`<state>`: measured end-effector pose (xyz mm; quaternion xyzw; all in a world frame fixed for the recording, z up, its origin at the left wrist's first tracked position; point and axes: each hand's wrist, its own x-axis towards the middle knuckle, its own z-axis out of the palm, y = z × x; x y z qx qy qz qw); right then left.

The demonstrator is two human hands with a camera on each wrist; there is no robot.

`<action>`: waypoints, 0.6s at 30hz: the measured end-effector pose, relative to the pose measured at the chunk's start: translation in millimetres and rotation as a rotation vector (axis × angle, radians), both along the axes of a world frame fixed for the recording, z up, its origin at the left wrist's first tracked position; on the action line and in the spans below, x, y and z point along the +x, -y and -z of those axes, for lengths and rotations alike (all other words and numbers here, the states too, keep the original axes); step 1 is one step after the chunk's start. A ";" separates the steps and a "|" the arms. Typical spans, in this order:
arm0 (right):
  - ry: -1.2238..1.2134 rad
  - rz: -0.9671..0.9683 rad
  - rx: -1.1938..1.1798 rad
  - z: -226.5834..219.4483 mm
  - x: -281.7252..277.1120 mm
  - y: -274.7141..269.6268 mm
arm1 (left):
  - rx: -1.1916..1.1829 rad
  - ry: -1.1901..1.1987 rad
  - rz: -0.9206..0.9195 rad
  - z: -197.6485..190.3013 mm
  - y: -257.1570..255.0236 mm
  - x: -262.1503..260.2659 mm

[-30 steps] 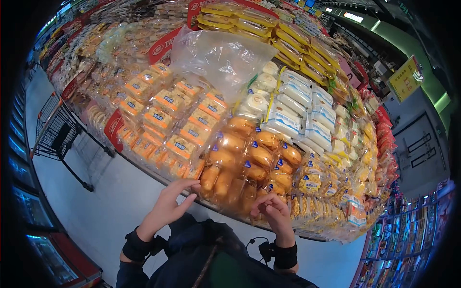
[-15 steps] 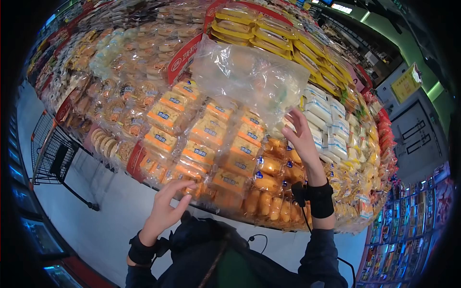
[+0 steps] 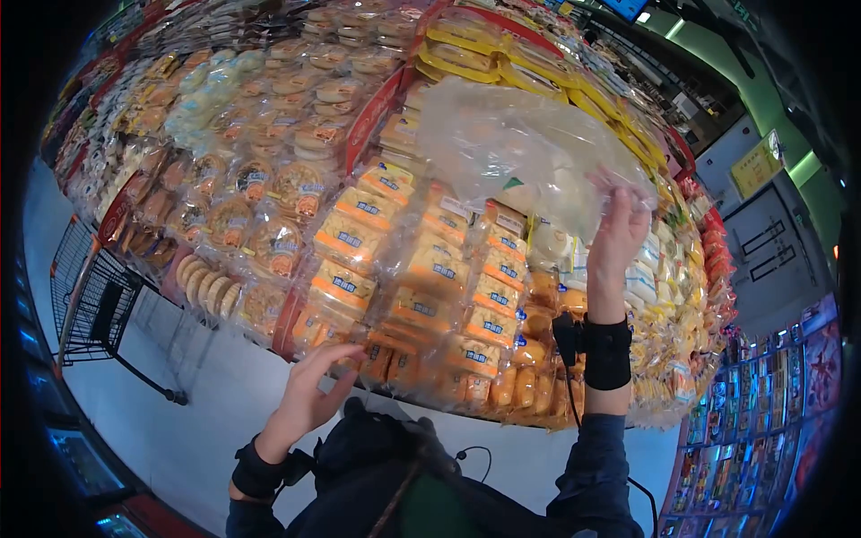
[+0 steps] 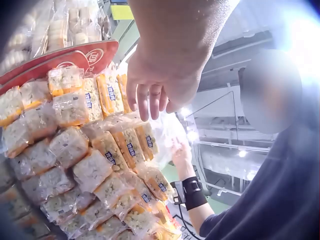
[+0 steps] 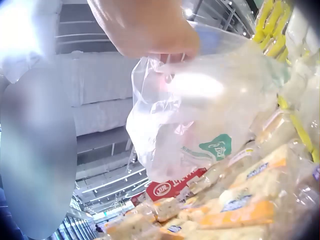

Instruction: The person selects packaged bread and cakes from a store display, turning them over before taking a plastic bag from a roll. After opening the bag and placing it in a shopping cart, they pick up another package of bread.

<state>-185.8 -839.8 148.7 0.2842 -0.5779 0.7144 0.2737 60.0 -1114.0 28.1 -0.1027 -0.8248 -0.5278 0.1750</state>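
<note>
My right hand (image 3: pixel 623 211) is raised over the display and grips the edge of a clear plastic bag (image 3: pixel 516 143), which billows above the stacked packets. The right wrist view shows the same bag (image 5: pixel 200 115), crumpled, with a green mark on it, hanging from my right hand (image 5: pixel 150 30). My left hand (image 3: pixel 336 363) is low at the display's front edge with relaxed fingers, beside the orange-labelled cake packets (image 3: pixel 430 269); it holds nothing. In the left wrist view, the left hand's fingers (image 4: pixel 150 97) hang loose before those packets (image 4: pixel 107 150).
A sloping shop display (image 3: pixel 269 179) is packed with wrapped cakes and buns, with yellow packets (image 3: pixel 538 76) at the top. A black shopping cart (image 3: pixel 90 287) stands on the floor to the left. Shelves of goods (image 3: pixel 762 430) line the right aisle.
My right hand rose from the display's front edge, reached the plastic bag and now grips it, lifted higher. The left hand stayed low at the front edge.
</note>
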 end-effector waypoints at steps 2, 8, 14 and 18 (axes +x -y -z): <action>-0.124 0.089 -0.003 -15.0 24.9 -14.5 | -0.004 -0.033 0.025 -1.5 2.4 -1.8; -0.271 0.395 -0.002 -22.0 145.0 -30.8 | -0.055 -0.267 0.104 -12.1 -3.4 -7.5; -0.516 -0.064 0.128 -4.4 237.7 -33.3 | -0.076 -0.652 0.184 -22.1 -46.3 -17.1; -0.334 -0.357 0.214 -4.1 273.4 -43.1 | -0.398 -0.642 0.213 -39.0 -60.8 -4.5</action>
